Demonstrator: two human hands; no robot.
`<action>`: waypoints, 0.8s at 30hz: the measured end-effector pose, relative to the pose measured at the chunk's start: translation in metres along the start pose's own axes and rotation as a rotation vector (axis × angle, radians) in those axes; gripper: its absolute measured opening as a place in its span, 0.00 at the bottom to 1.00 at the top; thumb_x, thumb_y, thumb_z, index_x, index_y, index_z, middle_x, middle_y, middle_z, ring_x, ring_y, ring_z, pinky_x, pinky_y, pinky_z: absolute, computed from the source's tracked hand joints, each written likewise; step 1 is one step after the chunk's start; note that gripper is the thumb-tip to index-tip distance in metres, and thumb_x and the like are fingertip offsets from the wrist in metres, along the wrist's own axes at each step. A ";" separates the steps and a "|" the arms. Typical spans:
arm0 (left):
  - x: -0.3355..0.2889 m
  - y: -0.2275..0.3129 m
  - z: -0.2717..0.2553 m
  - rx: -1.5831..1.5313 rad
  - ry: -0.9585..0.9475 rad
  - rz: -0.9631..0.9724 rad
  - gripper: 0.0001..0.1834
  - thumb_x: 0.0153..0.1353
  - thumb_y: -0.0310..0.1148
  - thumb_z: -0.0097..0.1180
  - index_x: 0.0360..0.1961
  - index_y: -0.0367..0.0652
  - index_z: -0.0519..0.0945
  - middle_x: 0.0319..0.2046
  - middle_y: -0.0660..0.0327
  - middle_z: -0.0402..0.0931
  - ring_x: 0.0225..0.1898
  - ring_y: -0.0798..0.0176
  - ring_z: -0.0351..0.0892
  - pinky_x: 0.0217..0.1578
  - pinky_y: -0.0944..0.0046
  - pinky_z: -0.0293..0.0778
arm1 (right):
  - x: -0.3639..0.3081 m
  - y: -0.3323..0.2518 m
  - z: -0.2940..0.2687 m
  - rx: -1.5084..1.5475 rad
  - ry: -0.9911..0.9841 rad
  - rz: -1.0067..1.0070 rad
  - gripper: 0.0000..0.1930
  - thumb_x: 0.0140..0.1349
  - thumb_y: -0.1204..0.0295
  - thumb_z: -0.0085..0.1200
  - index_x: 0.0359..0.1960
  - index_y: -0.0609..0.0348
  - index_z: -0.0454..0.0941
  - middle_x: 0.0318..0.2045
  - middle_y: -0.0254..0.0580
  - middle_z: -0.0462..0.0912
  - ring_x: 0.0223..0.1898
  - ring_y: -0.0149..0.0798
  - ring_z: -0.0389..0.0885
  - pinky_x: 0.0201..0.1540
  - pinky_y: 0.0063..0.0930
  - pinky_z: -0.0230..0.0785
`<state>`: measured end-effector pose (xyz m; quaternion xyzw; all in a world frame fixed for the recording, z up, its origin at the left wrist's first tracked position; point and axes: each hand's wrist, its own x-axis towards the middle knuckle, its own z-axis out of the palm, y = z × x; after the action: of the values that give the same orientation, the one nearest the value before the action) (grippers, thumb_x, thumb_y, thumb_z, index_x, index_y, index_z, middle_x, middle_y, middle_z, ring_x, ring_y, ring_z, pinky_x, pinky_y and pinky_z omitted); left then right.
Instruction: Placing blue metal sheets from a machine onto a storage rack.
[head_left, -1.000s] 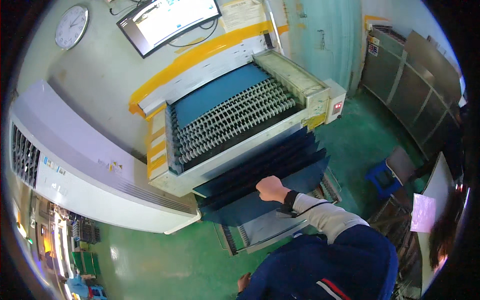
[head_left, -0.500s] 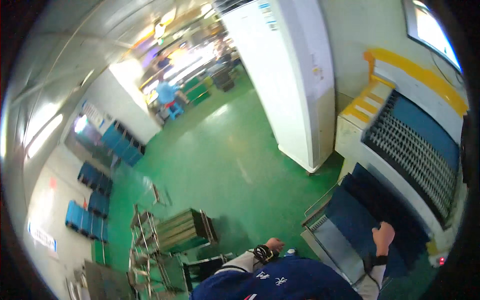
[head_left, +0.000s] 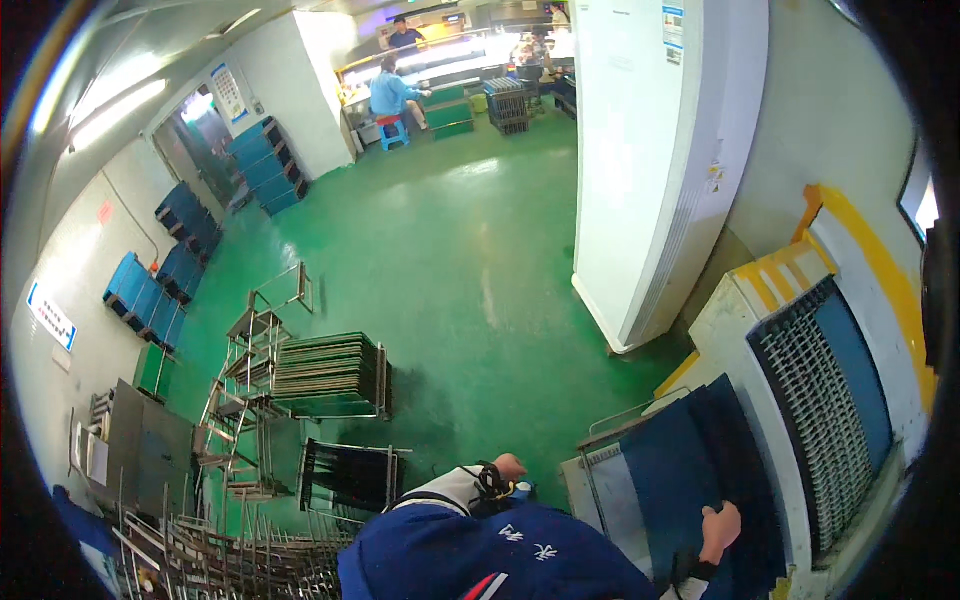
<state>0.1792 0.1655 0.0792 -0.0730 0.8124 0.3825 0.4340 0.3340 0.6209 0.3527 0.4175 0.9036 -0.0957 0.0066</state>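
Observation:
My right hand (head_left: pixel 722 528) is at the lower right, over the dark blue sheets (head_left: pixel 668 470) standing in a metal-framed rack (head_left: pixel 592 490). Its fingers are curled closed; whether they pinch a sheet edge is hidden. A dark band circles that wrist. My left hand (head_left: pixel 510 467) is in front of my body above the green floor, apart from the rack, with black cord wound round its wrist. Its fingers are too small and turned away to read. Just below it shows a small blue and white thing (head_left: pixel 521 490), perhaps a shoe tip.
To the right, a sloped white bench (head_left: pixel 745 310) bears a slotted rack (head_left: pixel 815 415). A tall white cabinet (head_left: pixel 640 180) stands ahead. Left are a rack of green-edged panels (head_left: pixel 330 375), metal frames (head_left: pixel 240 420) and blue crates (head_left: pixel 145 300). A person in blue (head_left: pixel 392 95) sits far off.
My view has turned right and levelled, so the room has shifted and the metal frames at lower left show more. My right hand is still over the blue sheets, the left still before my body.

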 end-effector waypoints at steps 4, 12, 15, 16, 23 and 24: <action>0.003 -0.021 0.003 -0.103 -0.001 0.007 0.16 0.47 0.43 0.56 0.20 0.39 0.80 0.16 0.58 0.76 0.21 0.59 0.76 0.26 0.56 0.72 | 0.005 -0.002 0.006 0.010 0.000 -0.029 0.23 0.42 0.66 0.67 0.41 0.62 0.79 0.39 0.51 0.81 0.42 0.51 0.79 0.45 0.39 0.69; 0.002 -0.043 -0.013 0.058 0.004 0.004 0.17 0.53 0.42 0.59 0.30 0.36 0.81 0.21 0.59 0.79 0.20 0.66 0.79 0.21 0.66 0.75 | 0.001 0.012 0.026 -0.021 0.027 -0.115 0.19 0.43 0.66 0.65 0.37 0.63 0.80 0.36 0.53 0.81 0.41 0.53 0.78 0.44 0.40 0.69; -0.003 -0.045 -0.018 0.016 0.080 0.001 0.15 0.53 0.40 0.57 0.30 0.36 0.81 0.20 0.59 0.79 0.20 0.65 0.79 0.20 0.67 0.75 | -0.012 -0.001 0.012 -0.020 -0.085 -0.170 0.15 0.42 0.68 0.65 0.31 0.64 0.80 0.32 0.56 0.80 0.38 0.56 0.78 0.41 0.43 0.69; -0.005 -0.042 -0.018 0.002 0.084 -0.009 0.15 0.51 0.40 0.57 0.28 0.37 0.82 0.21 0.58 0.79 0.22 0.62 0.79 0.24 0.63 0.75 | -0.024 -0.010 0.004 -0.026 -0.142 -0.173 0.14 0.42 0.68 0.65 0.28 0.64 0.80 0.30 0.57 0.80 0.37 0.57 0.77 0.40 0.44 0.68; -0.002 -0.024 -0.021 -0.135 0.086 -0.051 0.14 0.46 0.39 0.57 0.24 0.37 0.82 0.23 0.56 0.80 0.25 0.59 0.79 0.30 0.58 0.74 | -0.040 -0.003 -0.030 -0.041 0.076 -0.220 0.15 0.39 0.70 0.64 0.29 0.65 0.78 0.27 0.58 0.78 0.33 0.59 0.75 0.36 0.47 0.66; -0.002 -0.019 -0.020 -0.138 0.087 -0.051 0.14 0.46 0.39 0.57 0.24 0.37 0.82 0.22 0.56 0.80 0.24 0.60 0.79 0.29 0.58 0.74 | -0.041 -0.002 -0.043 -0.034 0.077 -0.220 0.15 0.39 0.70 0.64 0.29 0.65 0.79 0.27 0.57 0.78 0.33 0.60 0.75 0.36 0.46 0.66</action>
<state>0.1757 0.1378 0.0770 -0.1401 0.8001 0.4229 0.4017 0.3623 0.5963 0.3992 0.3191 0.9450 -0.0646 -0.0315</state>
